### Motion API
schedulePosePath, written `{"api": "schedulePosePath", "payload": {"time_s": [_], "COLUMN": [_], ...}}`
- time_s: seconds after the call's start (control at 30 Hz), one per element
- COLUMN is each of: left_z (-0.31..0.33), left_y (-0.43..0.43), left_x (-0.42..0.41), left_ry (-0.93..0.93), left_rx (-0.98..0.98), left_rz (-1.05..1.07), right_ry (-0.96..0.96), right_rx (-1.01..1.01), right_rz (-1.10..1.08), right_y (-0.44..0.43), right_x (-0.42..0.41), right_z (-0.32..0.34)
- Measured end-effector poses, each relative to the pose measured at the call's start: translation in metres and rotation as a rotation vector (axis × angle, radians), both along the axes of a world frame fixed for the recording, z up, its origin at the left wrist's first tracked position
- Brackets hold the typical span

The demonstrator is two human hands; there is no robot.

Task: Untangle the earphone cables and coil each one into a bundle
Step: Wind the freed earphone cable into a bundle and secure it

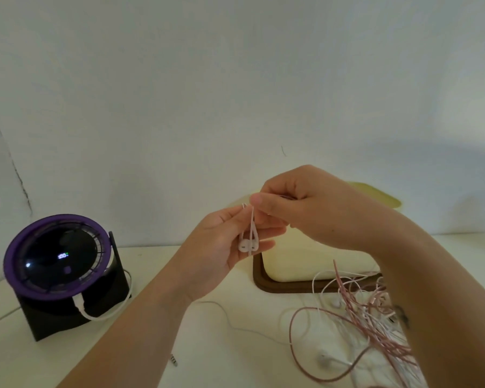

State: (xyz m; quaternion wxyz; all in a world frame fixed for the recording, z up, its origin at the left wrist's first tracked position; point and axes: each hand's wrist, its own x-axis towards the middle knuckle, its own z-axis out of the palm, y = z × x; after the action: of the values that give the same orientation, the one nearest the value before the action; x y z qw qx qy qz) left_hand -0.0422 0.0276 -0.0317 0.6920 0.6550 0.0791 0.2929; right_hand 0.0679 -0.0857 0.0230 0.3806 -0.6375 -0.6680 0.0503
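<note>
Above the table (207, 345), at the middle of the view, a pair of white earphones (247, 244) is held up between both hands. The two buds lie side by side against the fingers of the left hand (224, 242), which is turned palm up with its fingers curled loosely behind them, and their thin cords run straight up from the buds. At the top of those cords the right hand (305, 208) pinches them between thumb and forefinger, its other fingers folded in towards the palm.

Below the right forearm, a tangle of pink and white cables (375, 317) sprawls on the table, with at least one more white bud lying in it. A single thin white cable (235, 327) trails across the tabletop from the tangle towards the left forearm (whether it belongs to the held pair cannot be told). A small jack plug (173, 360) lies beside the left forearm.

Behind the hands a cream box (305, 259) sits on a brown tray (259, 278). Well to the left stands a round, purple-rimmed device (56, 256) with a dark glossy face, tilted on a black stand (67, 317), and a white lead (101, 315) plugs into its lower edge.
</note>
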Motion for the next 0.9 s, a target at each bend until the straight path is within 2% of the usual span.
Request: {"api": "schedulePosePath", "payload": {"time_s": [0.17, 0.27, 0.43, 0.6, 0.77, 0.9], "left_z": [-0.002, -0.003, -0.002, -0.003, 0.004, 0.015], "left_y": [0.009, 0.008, -0.001, 0.002, -0.005, -0.012], "left_x": [-0.004, -0.004, -0.004, -0.011, -0.015, -0.021], "left_ry": [-0.116, -0.095, -0.047, 0.017, 0.047, -0.122], "left_rx": [-0.090, -0.056, -0.001, 0.063, 0.103, -0.010], "left_rz": [0.072, 0.060, -0.073, -0.148, -0.220, -0.318], "right_ry": [0.036, 0.026, 0.057, 0.082, 0.223, 0.385], "right_rx": [0.033, 0.048, 0.072, 0.181, 0.226, 0.157], "right_rz": [-0.008, -0.002, -0.012, -0.049, -0.023, 0.057], "right_y": [0.000, 0.002, 0.004, 0.005, 0.012, 0.027], "right_x": [0.001, -0.001, -0.001, 0.004, 0.005, 0.012], "right_z": [0.000, -0.001, -0.003, -0.002, -0.007, -0.022]}}
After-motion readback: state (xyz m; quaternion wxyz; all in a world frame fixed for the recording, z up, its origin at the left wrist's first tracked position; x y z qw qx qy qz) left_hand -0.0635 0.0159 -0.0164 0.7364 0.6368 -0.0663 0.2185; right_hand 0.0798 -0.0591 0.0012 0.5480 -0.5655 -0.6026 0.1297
